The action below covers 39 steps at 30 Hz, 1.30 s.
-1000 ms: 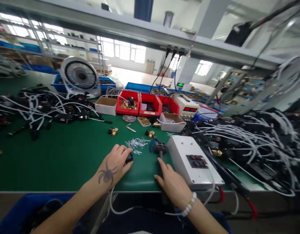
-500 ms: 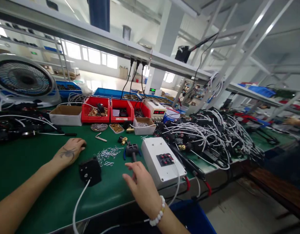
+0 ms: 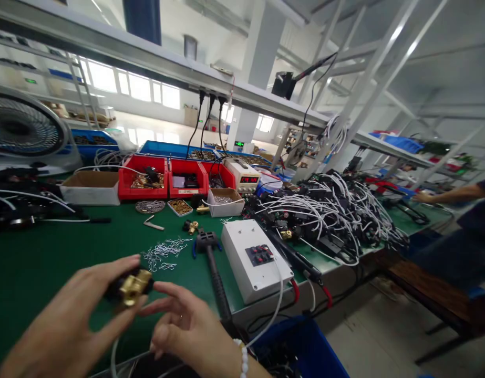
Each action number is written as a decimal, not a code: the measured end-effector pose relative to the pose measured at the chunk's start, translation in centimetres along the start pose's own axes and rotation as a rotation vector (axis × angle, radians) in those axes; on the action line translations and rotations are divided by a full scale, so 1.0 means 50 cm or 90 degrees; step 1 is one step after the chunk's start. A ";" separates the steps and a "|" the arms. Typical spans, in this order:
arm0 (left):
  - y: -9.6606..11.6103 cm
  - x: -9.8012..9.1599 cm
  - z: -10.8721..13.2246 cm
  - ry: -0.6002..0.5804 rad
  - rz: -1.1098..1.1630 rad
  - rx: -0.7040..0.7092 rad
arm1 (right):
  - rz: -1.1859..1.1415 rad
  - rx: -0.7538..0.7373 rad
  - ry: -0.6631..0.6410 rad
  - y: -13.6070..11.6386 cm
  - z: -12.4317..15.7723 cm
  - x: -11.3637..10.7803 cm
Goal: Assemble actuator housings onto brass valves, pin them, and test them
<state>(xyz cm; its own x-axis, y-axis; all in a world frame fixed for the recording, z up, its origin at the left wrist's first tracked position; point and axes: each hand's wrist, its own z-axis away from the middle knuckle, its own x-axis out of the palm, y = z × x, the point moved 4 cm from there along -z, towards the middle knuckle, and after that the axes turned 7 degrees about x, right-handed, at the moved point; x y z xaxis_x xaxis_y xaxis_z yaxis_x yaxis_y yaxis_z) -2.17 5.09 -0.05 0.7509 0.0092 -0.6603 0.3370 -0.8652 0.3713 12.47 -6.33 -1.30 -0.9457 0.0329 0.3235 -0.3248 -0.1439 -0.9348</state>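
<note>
My left hand (image 3: 80,310) is closed around a black part with a brass valve fitting (image 3: 134,287), tilted so the brass side faces up, just above the green bench. A white cable (image 3: 114,357) hangs below it. Close by on the right, my right hand (image 3: 187,323) has its index finger stretched to the edge of the part and the other fingers loosely bent. Whether it touches the part I cannot tell. Beyond the hands lies a scatter of thin wire pins (image 3: 165,253). A black-handled tool (image 3: 215,273) lies to their right.
A white box with red-and-black terminals (image 3: 254,262) stands right of the tool. Behind are red bins (image 3: 143,178), a power supply (image 3: 244,176) and a small brass fitting (image 3: 193,227). A heap of cabled black parts (image 3: 324,210) covers the right; a person's arm (image 3: 443,197) shows beyond.
My left hand has come nearer and taken the black part off the bench, turning its brass side up. My right hand has moved left, away from the tool, to beside the part.
</note>
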 end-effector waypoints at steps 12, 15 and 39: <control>0.198 -0.028 -0.021 -0.080 0.433 -0.103 | -0.104 -0.073 -0.039 -0.043 0.047 -0.024; 0.207 -0.029 -0.025 -0.025 0.478 -0.092 | -0.078 -0.076 -0.011 -0.043 0.045 -0.023; -0.040 0.067 0.032 -0.033 0.057 -0.455 | -0.078 -0.084 -0.026 -0.062 0.054 -0.012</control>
<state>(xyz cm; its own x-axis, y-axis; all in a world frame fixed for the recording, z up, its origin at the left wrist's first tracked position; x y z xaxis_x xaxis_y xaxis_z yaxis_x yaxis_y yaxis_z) -1.22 6.04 -4.06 0.7714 -0.0857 -0.6305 0.5777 -0.3211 0.7505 14.08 -8.57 1.78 -0.8984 0.0016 0.4391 -0.4391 -0.0105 -0.8984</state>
